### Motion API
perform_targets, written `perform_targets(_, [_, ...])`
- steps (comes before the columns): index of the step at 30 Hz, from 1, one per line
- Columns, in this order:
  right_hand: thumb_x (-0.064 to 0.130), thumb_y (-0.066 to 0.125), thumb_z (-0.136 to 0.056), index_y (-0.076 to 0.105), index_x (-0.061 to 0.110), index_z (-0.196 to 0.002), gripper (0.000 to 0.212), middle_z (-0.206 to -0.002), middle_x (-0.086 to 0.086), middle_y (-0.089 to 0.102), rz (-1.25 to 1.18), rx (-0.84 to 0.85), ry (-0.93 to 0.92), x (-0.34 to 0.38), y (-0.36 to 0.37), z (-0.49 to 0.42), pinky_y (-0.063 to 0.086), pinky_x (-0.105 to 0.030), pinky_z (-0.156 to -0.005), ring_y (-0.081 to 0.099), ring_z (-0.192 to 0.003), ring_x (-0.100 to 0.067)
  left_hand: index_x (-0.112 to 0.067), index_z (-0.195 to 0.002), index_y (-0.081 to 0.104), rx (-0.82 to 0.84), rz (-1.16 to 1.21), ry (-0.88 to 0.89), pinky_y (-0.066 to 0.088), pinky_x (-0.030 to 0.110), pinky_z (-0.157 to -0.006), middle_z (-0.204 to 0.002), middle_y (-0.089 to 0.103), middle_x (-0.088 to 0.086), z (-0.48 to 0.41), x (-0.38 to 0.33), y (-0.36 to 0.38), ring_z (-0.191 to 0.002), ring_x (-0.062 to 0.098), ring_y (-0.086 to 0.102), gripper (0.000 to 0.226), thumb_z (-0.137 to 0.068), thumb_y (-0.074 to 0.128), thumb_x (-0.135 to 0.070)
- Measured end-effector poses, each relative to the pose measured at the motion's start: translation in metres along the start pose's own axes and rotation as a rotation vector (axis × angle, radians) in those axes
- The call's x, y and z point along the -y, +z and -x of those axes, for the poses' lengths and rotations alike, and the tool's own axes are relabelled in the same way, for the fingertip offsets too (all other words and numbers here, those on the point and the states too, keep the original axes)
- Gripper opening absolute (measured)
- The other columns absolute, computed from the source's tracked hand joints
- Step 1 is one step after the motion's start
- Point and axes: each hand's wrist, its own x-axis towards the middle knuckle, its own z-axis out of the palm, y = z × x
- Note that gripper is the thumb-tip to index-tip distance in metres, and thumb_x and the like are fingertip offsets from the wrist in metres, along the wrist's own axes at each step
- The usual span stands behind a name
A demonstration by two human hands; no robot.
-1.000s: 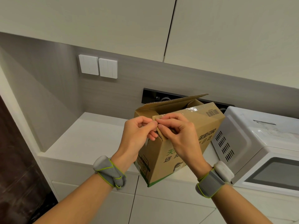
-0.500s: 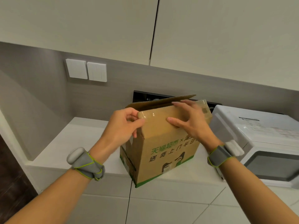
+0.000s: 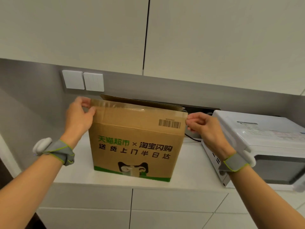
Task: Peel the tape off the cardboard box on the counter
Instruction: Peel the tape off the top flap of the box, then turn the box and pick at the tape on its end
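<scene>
At frame centre, box [image 3: 137, 146] on counter [image 3: 115, 180], now turned square to camera, left hand [image 3: 80, 113] moved to its upper left corner, pinching tape [image 3: 132, 106] end, right hand [image 3: 204, 128] shifted to pinch box's upper right corner.

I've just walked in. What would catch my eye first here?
A cardboard box with green lettering and a cat face stands on the white counter. The left hand and right hand, both in grey wristbands, pinch its top corners, where glossy tape runs along the flap. A white microwave sits to its right.
</scene>
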Motion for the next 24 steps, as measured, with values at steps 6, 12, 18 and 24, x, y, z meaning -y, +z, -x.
perform_targets(6, [0.015,0.064,-0.098,0.076,0.008,-0.107,0.017,-0.096,-0.013,0.074,-0.235,0.026,0.07,0.002,0.027,0.024,0.047,-0.031,-0.068,0.059,-0.08,-0.022,-0.021,-0.147,0.05,0.074,-0.315,0.432,0.05,0.03,-0.087,-0.156,0.033,0.011,0.05,-0.039,0.022,-0.078,0.013,0.058,0.057,-0.095,0.071,-0.012])
perform_targets(12, [0.019,0.065,-0.098,0.077,0.008,-0.107,0.018,-0.1,-0.014,0.075,-0.282,0.003,0.071,0.003,0.044,0.034,0.049,-0.029,-0.068,0.06,-0.08,-0.02,-0.024,-0.14,0.06,0.393,-0.35,0.804,0.044,0.029,-0.101,-0.149,0.048,-0.005,0.084,-0.083,0.065,-0.12,0.014,0.058,0.042,-0.099,0.066,-0.03])
perform_targets(18, [0.017,0.066,-0.098,0.075,0.004,-0.108,0.019,-0.093,-0.011,0.073,-0.394,-0.051,0.099,0.004,0.05,0.039,0.05,-0.029,-0.068,0.06,-0.077,-0.019,-0.026,-0.136,0.062,0.435,-0.322,0.89,0.051,0.031,-0.092,-0.132,0.063,-0.008,0.081,-0.11,0.095,-0.119,0.013,0.058,0.036,-0.101,0.063,-0.036])
perform_targets(24, [0.019,0.068,-0.096,0.074,-0.001,-0.108,0.023,-0.091,-0.014,0.073,-0.428,-0.078,0.122,0.007,0.053,0.038,0.05,-0.029,-0.065,0.059,-0.075,-0.02,-0.028,-0.129,0.066,0.459,-0.28,0.852,0.049,0.03,-0.087,-0.122,0.066,-0.01,0.079,-0.108,0.101,-0.108,0.009,0.059,0.03,-0.101,0.063,-0.038])
